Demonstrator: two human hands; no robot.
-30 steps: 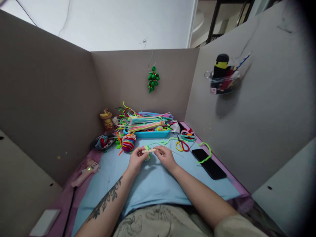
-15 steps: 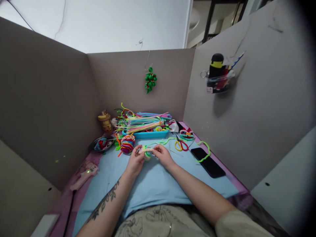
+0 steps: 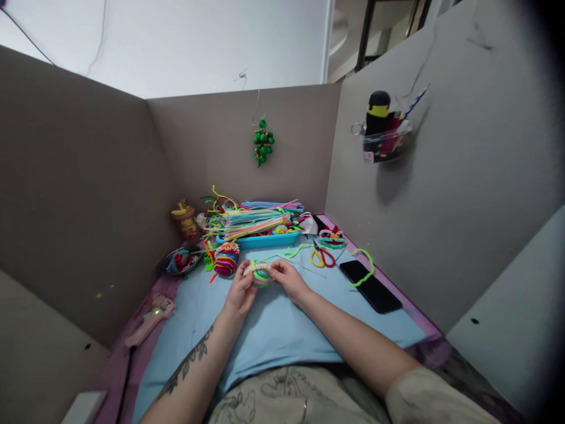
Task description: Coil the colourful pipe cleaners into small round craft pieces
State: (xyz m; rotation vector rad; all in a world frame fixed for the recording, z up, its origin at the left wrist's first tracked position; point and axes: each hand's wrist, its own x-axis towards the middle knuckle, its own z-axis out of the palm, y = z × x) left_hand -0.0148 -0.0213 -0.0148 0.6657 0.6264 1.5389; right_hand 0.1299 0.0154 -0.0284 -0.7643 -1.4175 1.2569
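Note:
Between my hands is a small rounded piece of coiled pipe cleaners [image 3: 260,278] in pastel green, pink and blue, with a pale braided strip [image 3: 257,267] across its top. My left hand [image 3: 241,288] is closed on the piece's left side, thumb near the strip. At the other side, the fingers of my right hand [image 3: 286,275] pinch the strip's right end. A similar multicoloured striped pipe-cleaner piece [image 3: 226,260] with a pale top edge sits to the left of my hands. A green pipe cleaner [image 3: 300,251] lies just behind them.
Behind stands a blue tray [image 3: 265,241] heaped with pipe cleaners. Scissors [image 3: 322,257] and a phone [image 3: 371,287] lie to the right. A dark bowl [image 3: 179,261] and a pink glue gun [image 3: 150,323] with its cord are on the left. Grey panels [image 3: 238,118] enclose the table.
The coiled piece has turned a little, and more of its striped front shows under the strip. Both hands keep their hold. The camera view has shifted slightly.

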